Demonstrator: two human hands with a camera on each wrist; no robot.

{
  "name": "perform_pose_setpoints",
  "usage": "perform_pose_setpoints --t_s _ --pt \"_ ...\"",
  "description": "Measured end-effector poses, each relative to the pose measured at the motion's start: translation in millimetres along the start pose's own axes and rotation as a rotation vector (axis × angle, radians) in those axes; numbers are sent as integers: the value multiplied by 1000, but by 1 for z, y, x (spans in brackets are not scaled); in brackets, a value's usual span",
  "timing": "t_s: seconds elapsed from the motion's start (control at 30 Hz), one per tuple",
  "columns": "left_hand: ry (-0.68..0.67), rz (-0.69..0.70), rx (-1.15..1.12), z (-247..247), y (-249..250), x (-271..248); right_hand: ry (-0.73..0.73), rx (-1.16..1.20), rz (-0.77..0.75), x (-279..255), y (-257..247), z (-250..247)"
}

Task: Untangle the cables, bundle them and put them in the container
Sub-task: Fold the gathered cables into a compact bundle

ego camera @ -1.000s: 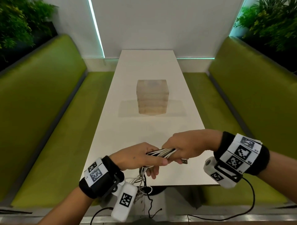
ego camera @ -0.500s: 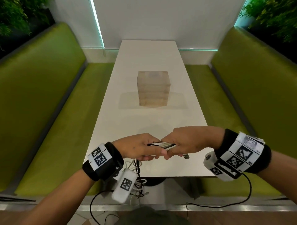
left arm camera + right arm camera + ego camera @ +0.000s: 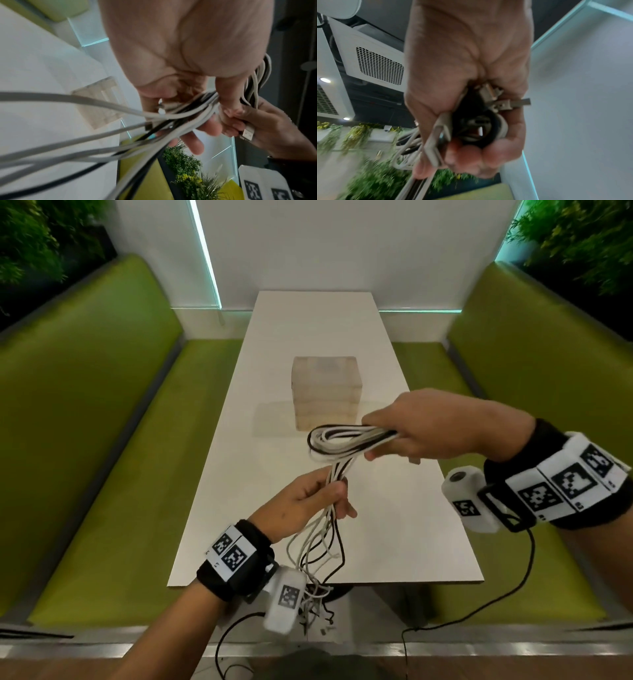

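Observation:
A bundle of white and black cables (image 3: 337,441) is looped above the white table (image 3: 411,542). My right hand (image 3: 416,433) grips the folded loop and several plug ends (image 3: 496,104) in its fist. Below and to the left, my left hand (image 3: 317,498) curls its fingers round the strands (image 3: 197,109) that run down from the loop. Their loose tails (image 3: 318,573) hang past the table's near edge. The container (image 3: 327,393), a pale translucent box, stands on the table beyond both hands.
Green bench seats (image 3: 113,474) (image 3: 534,440) run along both sides of the table. A white wall (image 3: 342,244) closes the far end, with plants (image 3: 579,237) in the upper corners. Black wrist-camera leads (image 3: 513,587) dangle near the table's front edge.
My right hand has risen and moved right and away with the looped cables. My left hand has come apart from it and now holds the strands lower down.

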State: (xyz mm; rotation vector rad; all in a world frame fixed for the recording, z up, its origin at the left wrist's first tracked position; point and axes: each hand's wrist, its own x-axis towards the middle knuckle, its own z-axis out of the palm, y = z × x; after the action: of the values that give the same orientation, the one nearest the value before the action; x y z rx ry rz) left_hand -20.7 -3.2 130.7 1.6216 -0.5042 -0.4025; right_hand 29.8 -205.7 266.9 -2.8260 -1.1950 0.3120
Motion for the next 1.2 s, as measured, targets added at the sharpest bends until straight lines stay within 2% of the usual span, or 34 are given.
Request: perform_pose_setpoints --t_s 0.13,0.27,0.33,0.4,0.5,0.6,0.7,0.83,0.9,1.0,1.13,1.2 --pt "66 72 26 -3 14 3 57 149 45 -5 5 -16" --pt "365 153 -203 6 27 12 221 400 139 -4 4 -5" --pt "512 179 -256 8 33 20 320 540 221 4 -3 15" --pt "596 205 -318 7 37 27 351 630 272 14 -15 41" --pt "703 159 -359 6 36 30 346 775 287 27 -34 73" --pt "791 78 -453 6 29 30 322 749 309 38 -44 90" --pt "784 24 -623 1 25 27 259 773 341 44 -49 98" --pt "664 87 -728 -4 30 25 227 935 293 48 -52 98" --pt "638 114 -702 -5 32 23 209 1008 268 49 -53 98" --pt "561 111 -525 -8 31 20 202 1064 241 49 -56 101" --pt "635 90 -397 -11 28 20 166 985 269 51 -58 109" --pt "636 78 -385 -10 30 20 127 1010 205 50 -60 110"
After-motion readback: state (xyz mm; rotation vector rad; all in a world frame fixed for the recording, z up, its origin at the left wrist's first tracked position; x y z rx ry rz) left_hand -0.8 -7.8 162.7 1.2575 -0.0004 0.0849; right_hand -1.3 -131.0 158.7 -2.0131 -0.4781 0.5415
